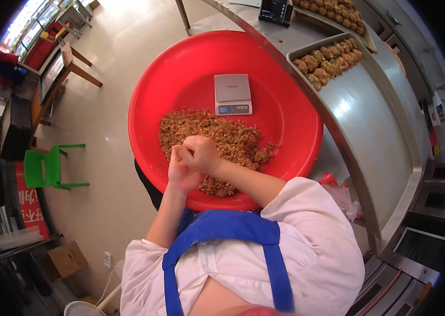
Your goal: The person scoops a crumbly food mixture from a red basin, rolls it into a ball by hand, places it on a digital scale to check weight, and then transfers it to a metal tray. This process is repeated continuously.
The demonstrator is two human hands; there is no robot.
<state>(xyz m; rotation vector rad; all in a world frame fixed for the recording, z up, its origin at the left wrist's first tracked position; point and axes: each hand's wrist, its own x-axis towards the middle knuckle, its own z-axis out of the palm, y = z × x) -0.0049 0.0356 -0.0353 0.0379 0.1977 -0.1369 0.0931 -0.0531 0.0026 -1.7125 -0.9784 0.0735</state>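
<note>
My left hand (183, 172) and my right hand (202, 155) are pressed together over a large red plastic basin (190, 55). The right hand lies curled over the left with its fingers bent. Whatever may be between the palms is hidden. Below them a heap of brown, crumbly chopped mixture (234, 142) covers the near left part of the basin. A digital kitchen scale (233, 94) with a bare platform sits inside the basin, just beyond the mixture, its display lit.
At right a steel table edge (325, 114) overhangs the basin. On that table a metal tray (368, 102) holds rows of brown balls (327, 59). A second tray of balls (331, 14) and a phone on a stand (273, 12) are farther back. A green chair (44, 168) stands left.
</note>
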